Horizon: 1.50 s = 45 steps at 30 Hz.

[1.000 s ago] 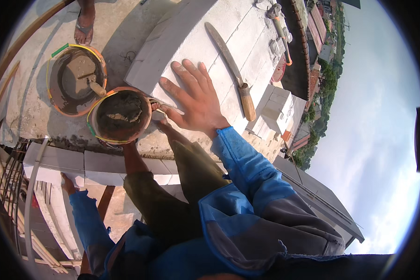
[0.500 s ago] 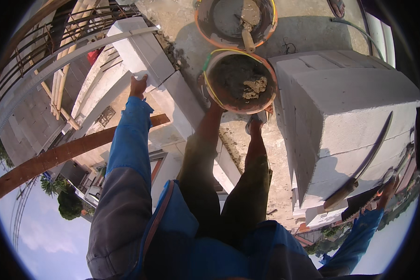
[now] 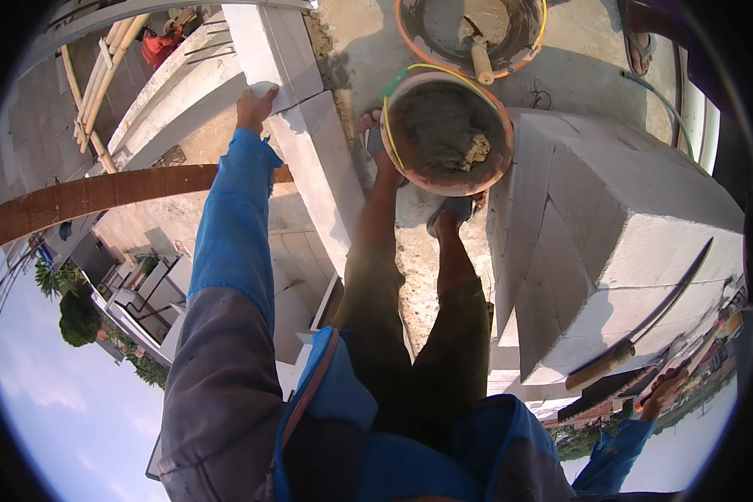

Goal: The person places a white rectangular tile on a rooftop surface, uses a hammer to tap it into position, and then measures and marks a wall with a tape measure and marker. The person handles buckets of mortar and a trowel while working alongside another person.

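Observation:
My left hand (image 3: 257, 106) is at the far left, its fingers bent over the edge of a pale block wall (image 3: 320, 146). A small whitish patch shows between thumb and fingers; whether it is a loose piece or the wall itself is unclear. At the lower right rim, my right hand (image 3: 666, 390) is raised beside a stack of pale blocks (image 3: 644, 268), its fingers closed round something too small to make out. Nearest to it, a long dark blade with a wooden handle (image 3: 601, 368) lies against the stack's face.
Between my feet and the wall stands a bucket of grey mortar (image 3: 431, 117). Behind it is a second tub (image 3: 431, 33) with a wooden-handled trowel (image 3: 481, 60). A brown plank (image 3: 100, 194) crosses at left. Another person's foot (image 3: 638, 52) shows at top right.
My view has shifted, so the wall, my left hand and the plank sit higher. My right hand appears lower, farther from the top of the block stack. The left hand stays at the wall.

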### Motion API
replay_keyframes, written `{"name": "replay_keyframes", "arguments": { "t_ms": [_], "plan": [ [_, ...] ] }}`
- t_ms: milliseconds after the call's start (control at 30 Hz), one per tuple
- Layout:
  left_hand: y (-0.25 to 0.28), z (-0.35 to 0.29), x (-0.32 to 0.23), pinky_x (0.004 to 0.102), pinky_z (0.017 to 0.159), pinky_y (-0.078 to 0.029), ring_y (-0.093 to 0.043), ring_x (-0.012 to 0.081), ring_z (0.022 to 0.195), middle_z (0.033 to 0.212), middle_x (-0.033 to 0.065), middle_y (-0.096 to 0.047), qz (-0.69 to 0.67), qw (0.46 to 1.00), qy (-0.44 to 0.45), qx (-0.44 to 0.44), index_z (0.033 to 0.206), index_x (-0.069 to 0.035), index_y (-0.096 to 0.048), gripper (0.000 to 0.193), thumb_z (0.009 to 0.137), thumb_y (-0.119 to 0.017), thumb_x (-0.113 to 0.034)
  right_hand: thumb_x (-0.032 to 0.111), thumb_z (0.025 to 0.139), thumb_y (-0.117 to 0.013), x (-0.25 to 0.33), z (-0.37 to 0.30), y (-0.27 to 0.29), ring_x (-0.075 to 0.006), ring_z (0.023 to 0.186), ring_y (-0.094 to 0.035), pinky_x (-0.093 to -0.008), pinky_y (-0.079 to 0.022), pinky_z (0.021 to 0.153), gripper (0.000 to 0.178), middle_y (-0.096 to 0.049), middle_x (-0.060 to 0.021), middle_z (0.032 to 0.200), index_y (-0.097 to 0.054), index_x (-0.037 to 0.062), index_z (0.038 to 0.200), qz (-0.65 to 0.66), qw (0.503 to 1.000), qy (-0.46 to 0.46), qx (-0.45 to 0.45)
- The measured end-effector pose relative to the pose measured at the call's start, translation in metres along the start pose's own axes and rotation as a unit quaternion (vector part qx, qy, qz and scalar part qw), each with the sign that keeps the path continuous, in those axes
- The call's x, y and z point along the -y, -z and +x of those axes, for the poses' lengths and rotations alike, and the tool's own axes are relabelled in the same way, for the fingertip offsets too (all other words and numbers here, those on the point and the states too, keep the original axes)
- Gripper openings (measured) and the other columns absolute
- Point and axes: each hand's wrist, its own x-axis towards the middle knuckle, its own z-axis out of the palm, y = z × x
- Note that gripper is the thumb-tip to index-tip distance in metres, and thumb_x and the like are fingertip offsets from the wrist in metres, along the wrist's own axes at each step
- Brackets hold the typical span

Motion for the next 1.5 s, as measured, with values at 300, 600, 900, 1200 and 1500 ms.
{"name": "replay_keyframes", "arguments": {
  "t_ms": [300, 600, 900, 1200, 1500],
  "plan": [
    [-0.033, -0.015, 0.018, 0.0479, 0.107, -0.053, -0.065, 0.0400, 0.129, 0.140, 0.0276, -0.065, -0.212, 0.977, -0.002, -0.029, 0.155, 0.000, -0.043, 0.105, 0.081, -0.089, -0.058, 0.058, 0.106, -0.059, 0.363, -0.119, 0.050, -0.0133, 0.059, -0.046, -0.0285, -0.036, 0.050, 0.053, -0.050, -0.0050, 0.082, -0.053, 0.0066, 0.114, 0.391, 0.915, -0.100, 0.027],
    [-0.005, -0.057, -0.035, 0.0444, 0.104, -0.054, -0.069, 0.0409, 0.120, 0.130, 0.0264, -0.070, -0.206, 0.969, 0.125, -0.051, 0.137, 0.006, -0.058, 0.092, 0.088, -0.075, -0.070, 0.032, 0.114, -0.053, 0.615, -0.291, -0.135, -0.0048, 0.063, -0.043, -0.0217, -0.035, 0.055, 0.029, -0.051, 0.0026, 0.081, -0.055, 0.0043, 0.123, 0.400, 0.709, -0.139, 0.564],
    [-0.002, -0.039, -0.060, 0.0486, 0.100, -0.057, -0.069, 0.0476, 0.118, 0.127, 0.0379, -0.065, -0.015, 0.997, 0.076, 0.004, 0.143, 0.018, -0.036, 0.138, 0.063, -0.086, -0.083, 0.038, 0.116, -0.047, 0.699, -0.376, -0.370, -0.0075, 0.049, -0.041, -0.0289, -0.036, 0.043, 0.025, -0.041, 0.0038, 0.071, -0.052, 0.0142, 0.121, 0.360, 0.583, -0.286, 0.670],
    [0.019, 0.044, -0.118, 0.0518, 0.104, -0.057, -0.062, 0.0525, 0.125, 0.146, 0.0392, -0.048, 0.012, 0.999, 0.001, -0.044, 0.163, 0.004, -0.007, 0.145, 0.067, -0.092, -0.065, 0.035, 0.114, -0.050, 0.668, -0.360, -0.371, -0.0071, 0.045, -0.042, -0.0280, -0.035, 0.037, 0.021, -0.043, 0.0038, 0.067, -0.046, 0.0148, 0.109, 0.333, 0.613, -0.346, 0.627],
    [0.029, 0.058, -0.144, 0.0507, 0.100, -0.061, -0.067, 0.0506, 0.117, 0.137, 0.0387, -0.053, 0.034, 0.998, 0.045, 0.043, 0.156, 0.002, -0.006, 0.131, 0.071, -0.092, -0.050, 0.035, 0.115, -0.051, 0.652, -0.380, -0.381, -0.0046, 0.045, -0.037, -0.0254, -0.031, 0.039, 0.020, -0.040, 0.0057, 0.067, -0.046, 0.0158, 0.110, 0.370, 0.656, -0.270, 0.600]
  ]
}}
